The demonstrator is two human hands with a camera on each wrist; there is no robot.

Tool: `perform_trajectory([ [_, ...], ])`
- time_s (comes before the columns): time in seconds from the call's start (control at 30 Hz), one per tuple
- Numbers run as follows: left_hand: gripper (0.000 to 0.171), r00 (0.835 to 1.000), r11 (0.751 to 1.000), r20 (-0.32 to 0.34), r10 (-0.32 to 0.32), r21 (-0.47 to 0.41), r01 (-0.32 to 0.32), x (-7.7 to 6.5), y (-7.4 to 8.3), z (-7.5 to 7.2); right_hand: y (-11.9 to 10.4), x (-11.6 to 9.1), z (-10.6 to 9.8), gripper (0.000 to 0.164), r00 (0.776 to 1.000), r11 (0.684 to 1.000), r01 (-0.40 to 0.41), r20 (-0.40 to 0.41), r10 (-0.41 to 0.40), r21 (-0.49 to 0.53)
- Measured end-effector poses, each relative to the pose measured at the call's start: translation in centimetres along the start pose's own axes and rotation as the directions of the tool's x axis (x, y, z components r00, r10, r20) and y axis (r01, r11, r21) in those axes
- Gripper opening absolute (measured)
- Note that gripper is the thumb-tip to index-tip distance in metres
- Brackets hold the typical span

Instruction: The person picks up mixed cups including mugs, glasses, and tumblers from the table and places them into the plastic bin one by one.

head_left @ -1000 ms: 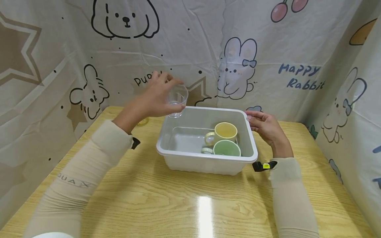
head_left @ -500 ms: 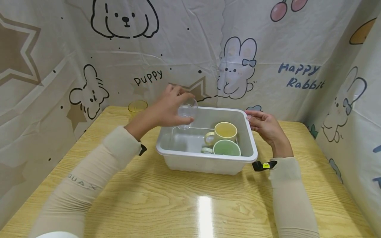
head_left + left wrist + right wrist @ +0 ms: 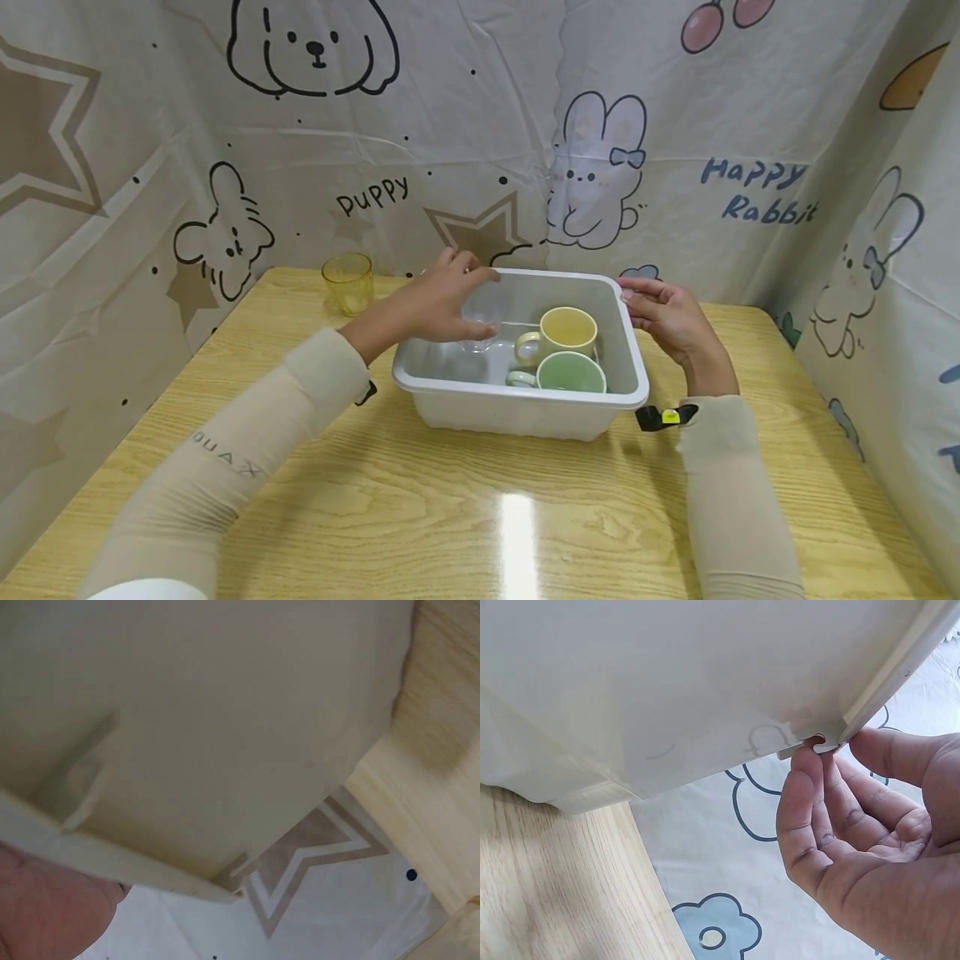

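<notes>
In the head view my left hand (image 3: pixel 448 302) holds a clear cup (image 3: pixel 480 321) between thumb and fingers, lowered inside the left part of a white plastic basin (image 3: pixel 495 398). Much of the cup is hidden by the hand. A yellow mug (image 3: pixel 568 331) and a green mug (image 3: pixel 572 373) stand in the basin's right part, handles pointing left. At the basin's right end my right hand (image 3: pixel 670 321) pinches the rim; the right wrist view has the thumb on the rim and the curled fingertips (image 3: pixel 804 766) under it. The left wrist view mostly takes in the basin's outer wall (image 3: pixel 225 712).
An amber glass (image 3: pixel 348 285) stands on the wooden table (image 3: pixel 360 500), behind and left of the basin. A printed curtain (image 3: pixel 465 100) hangs close behind the table and along both sides.
My left hand has moved right and down with the clear cup, from above the basin's left rim to inside it. The amber glass has come into view. My right hand stays at the rim.
</notes>
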State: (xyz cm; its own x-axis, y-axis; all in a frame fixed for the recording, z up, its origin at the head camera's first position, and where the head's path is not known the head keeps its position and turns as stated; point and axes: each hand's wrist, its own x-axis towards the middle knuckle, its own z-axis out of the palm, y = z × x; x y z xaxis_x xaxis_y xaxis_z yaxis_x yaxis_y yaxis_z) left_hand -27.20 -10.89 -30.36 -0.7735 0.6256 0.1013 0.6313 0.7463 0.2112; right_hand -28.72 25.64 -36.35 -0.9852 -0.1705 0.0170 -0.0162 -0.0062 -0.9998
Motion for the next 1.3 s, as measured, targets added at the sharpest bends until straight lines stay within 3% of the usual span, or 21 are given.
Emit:
perform_trajectory([
  [0.27, 0.079, 0.998, 0.998, 0.033, 0.048, 0.039, -0.049, 0.7, -0.7, 1.6, 0.1, 0.1, 0.0, 0.046, 1.000, 1.000, 0.003, 0.007, -0.003, 0.007],
  [0.7, 0.080, 0.994, 0.998, 0.103, 0.032, 0.054, -0.038, 1.2, -0.8, 2.6, 0.0, 0.1, 0.1, 0.045, 1.000, 1.000, 0.009, 0.004, -0.009, -0.025],
  [0.97, 0.079, 0.986, 0.997, 0.164, 0.003, 0.081, -0.017, 1.7, -0.4, 2.9, 0.0, 0.1, 0.0, 0.043, 0.999, 1.000, 0.028, 0.016, -0.028, 0.007],
  [1.3, 0.080, 0.981, 0.995, 0.195, 0.007, 0.101, -0.027, 2.2, -0.5, 3.4, 0.0, 0.0, -0.1, 0.046, 1.000, 1.000, 0.026, 0.010, -0.026, -0.010],
])
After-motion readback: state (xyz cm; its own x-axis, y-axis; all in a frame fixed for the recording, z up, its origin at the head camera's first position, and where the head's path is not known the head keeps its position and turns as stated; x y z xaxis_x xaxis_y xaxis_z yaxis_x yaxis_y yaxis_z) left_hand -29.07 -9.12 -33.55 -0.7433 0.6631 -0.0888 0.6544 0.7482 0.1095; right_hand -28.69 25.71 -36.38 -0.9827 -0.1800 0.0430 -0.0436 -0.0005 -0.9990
